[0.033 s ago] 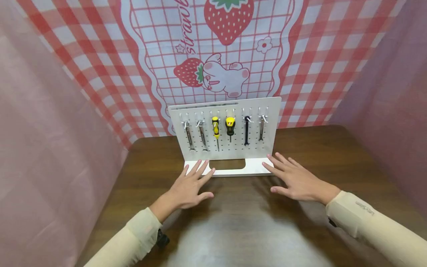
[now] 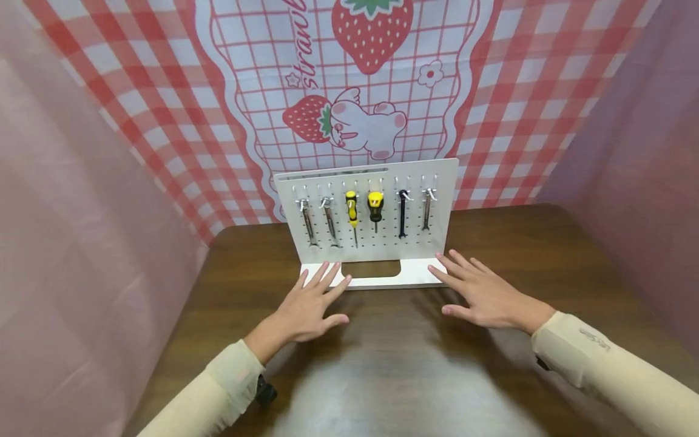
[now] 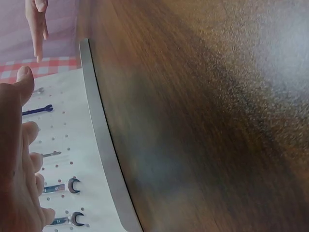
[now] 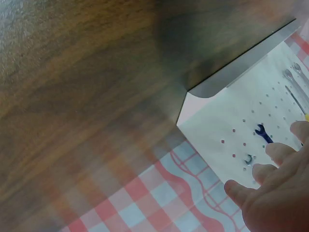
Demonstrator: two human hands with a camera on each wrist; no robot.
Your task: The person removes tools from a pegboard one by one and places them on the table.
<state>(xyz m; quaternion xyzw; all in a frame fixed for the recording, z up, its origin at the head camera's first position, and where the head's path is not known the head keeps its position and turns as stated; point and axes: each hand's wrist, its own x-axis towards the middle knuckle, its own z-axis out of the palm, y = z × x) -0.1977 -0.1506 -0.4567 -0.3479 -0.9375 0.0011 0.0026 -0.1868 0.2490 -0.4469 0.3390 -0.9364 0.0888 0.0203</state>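
Observation:
My left hand [image 2: 308, 311] is held palm down with fingers spread, its fingertips overlapping the left base of a white pegboard stand [image 2: 420, 273] in the head view. My right hand [image 2: 488, 297] is spread likewise, fingertips over the right base. Neither holds anything. From hooks on the upright board hang two silver wrenches [image 2: 308, 223] at left, then a slim yellow-and-black screwdriver [image 2: 352, 209] and a stubby screwdriver [image 2: 375, 207]. Farther right hang a black wrench [image 2: 402, 215] and a smaller silver wrench [image 2: 427, 211]. Wrench ends show past my fingers in both wrist views.
The stand is at the back of a brown wooden table [image 2: 377, 358], with a rectangular cutout in its base. Behind it hangs a red-and-white checked cloth [image 2: 502, 139] printed with strawberries. Pink curtains [image 2: 71, 230] close off both sides.
Both hands and the hanging tools keep their places. The head view has shifted very slightly.

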